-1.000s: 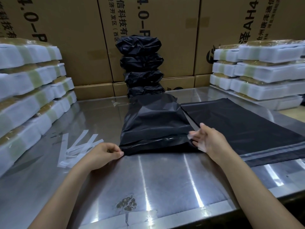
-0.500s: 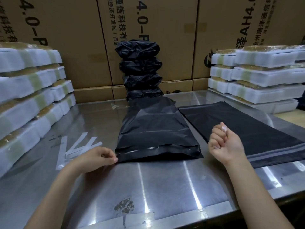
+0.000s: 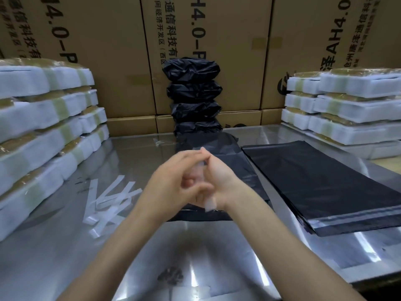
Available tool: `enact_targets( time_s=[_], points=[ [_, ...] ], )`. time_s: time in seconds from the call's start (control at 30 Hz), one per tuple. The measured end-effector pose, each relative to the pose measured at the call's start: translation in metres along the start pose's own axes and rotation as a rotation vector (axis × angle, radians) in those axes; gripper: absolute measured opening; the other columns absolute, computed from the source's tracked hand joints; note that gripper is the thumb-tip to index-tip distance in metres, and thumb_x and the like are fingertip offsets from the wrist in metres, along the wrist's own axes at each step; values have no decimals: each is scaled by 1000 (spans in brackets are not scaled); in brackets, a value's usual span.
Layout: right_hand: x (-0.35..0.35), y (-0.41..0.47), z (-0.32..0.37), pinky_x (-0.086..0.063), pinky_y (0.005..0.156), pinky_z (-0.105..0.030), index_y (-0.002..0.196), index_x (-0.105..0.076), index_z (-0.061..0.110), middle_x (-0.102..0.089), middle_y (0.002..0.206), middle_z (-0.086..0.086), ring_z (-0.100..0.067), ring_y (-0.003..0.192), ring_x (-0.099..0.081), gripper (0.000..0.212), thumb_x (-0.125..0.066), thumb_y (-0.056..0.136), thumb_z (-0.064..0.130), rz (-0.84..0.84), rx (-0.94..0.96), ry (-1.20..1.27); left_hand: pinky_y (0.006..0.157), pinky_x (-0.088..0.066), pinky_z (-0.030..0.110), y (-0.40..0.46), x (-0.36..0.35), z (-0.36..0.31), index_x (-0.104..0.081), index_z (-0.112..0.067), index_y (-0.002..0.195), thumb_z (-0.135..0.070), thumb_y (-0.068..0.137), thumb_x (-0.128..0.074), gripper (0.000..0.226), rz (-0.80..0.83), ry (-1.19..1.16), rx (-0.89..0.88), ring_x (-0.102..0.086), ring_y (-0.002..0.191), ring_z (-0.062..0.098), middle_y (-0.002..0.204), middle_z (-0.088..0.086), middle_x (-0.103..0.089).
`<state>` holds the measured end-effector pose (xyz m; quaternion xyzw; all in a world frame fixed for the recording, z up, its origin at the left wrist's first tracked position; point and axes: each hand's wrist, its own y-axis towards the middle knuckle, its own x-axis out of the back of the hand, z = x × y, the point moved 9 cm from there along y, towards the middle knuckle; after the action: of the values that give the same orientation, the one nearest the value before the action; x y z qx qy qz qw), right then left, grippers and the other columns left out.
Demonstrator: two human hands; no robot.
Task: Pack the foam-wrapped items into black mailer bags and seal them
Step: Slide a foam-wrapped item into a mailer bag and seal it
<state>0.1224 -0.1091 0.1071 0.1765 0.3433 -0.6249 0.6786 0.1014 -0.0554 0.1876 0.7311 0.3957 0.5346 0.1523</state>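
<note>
Over glossy black filled mailer (image 3: 243, 170), both hands (image 3: 195, 183) pinch translucent strip (image 3: 210, 203)

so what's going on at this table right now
A person is packing foam-wrapped items into black mailer bags on a steel table. Both hands are together above a filled bag lying flat: the left hand and right hand seem to work a whitish strip, though motion blur hides the grip. Four packed bags are stacked at the back, flat empty mailers lie right, and foam-wrapped items wait on both sides.
</note>
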Motion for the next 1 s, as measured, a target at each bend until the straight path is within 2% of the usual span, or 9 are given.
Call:
enact_targets(
  time_s=[0.1, 0.17, 0.23, 0.37, 0.5, 0.6, 0.73, 0.87, 1.0],
  points=[
    [-12, -5, 1, -49, 88, -29, 121, -59, 6, -67, 103, -12, -22, 94, -65, 86, -15, 90, 73, 160, -21, -54, 68, -52, 27, -2, 27, -3, -75, -10, 94, -5, 82, -69, 14, -161, 99, -171, -63, 81, 10, 94, -2, -68],
    [-10, -7, 1, -44, 102, -35, 132, -51, 2, -62, 123, -16, -27, 118, -58, 94, -10, 88, 75, 180, -33, -143, 66, -52, 24, -5, 33, 4, -75, -7, 90, -1, 82, -64, 15, -179, 155, -221, -64, 76, 9, 88, -1, -69],
    [0, -7, 4, -46, 100, -34, 135, -48, 5, -60, 129, -15, -26, 124, -54, 92, -10, 89, 75, 139, -35, -242, 70, -51, 22, -4, 41, 22, -75, -6, 91, 8, 79, -64, 22, -212, 221, -184, -64, 77, 10, 88, 1, -70],
    [43, -15, 37, -50, 92, -31, 118, -62, 17, -67, 121, -3, -16, 111, -63, 55, -24, 101, 53, -140, 130, -484, 74, -48, 27, -5, 77, 99, -74, -8, 99, 4, 84, -61, 23, -336, 390, 179, -62, 83, 19, 100, 9, -70],
    [103, -52, 100, -49, 80, -26, 95, -65, 28, -66, 119, -1, -9, 95, -62, 24, -44, 100, 18, -596, 573, -769, 102, -38, 51, -13, 72, 166, -47, -11, 137, -15, 82, -66, 58, -75, 681, 461, -39, 129, 33, 141, 14, -42],
    [124, -74, 121, -48, 80, -22, 93, -64, 27, -64, 109, 0, -16, 101, -59, 31, -49, 95, 0, -695, 826, -1167, 108, -28, 60, -10, 42, 158, -52, -12, 133, -1, 69, -72, 67, 100, 863, 232, -40, 132, 36, 138, 14, -48],
    [139, -81, 118, -52, 74, -36, 109, -65, 28, -56, 116, 11, -14, 102, -53, 31, -53, 94, 5, -785, 809, -1913, 88, -46, 58, -10, 5, 121, -73, -10, 90, 13, 35, -79, 60, 134, 915, -263, -69, 90, 27, 95, 11, -70],
    [138, -83, 109, -56, 62, -37, 118, -67, 24, -62, 121, -2, -27, 93, -62, 50, -77, 74, 3, -628, 893, -2449, 95, -46, 48, -21, -28, 134, -65, -17, 121, -8, 65, -69, 57, 300, 901, -388, -62, 111, 24, 120, 4, -65],
    [148, -72, 104, -56, 72, -42, 127, -63, 23, -59, 130, -7, -30, 97, -63, 63, -79, 70, 3, -511, 898, -2621, 95, -48, 43, -20, -44, 143, -60, -13, 128, -14, 88, -36, 46, 312, 847, -423, -60, 116, 24, 127, 4, -62]
  ],
)
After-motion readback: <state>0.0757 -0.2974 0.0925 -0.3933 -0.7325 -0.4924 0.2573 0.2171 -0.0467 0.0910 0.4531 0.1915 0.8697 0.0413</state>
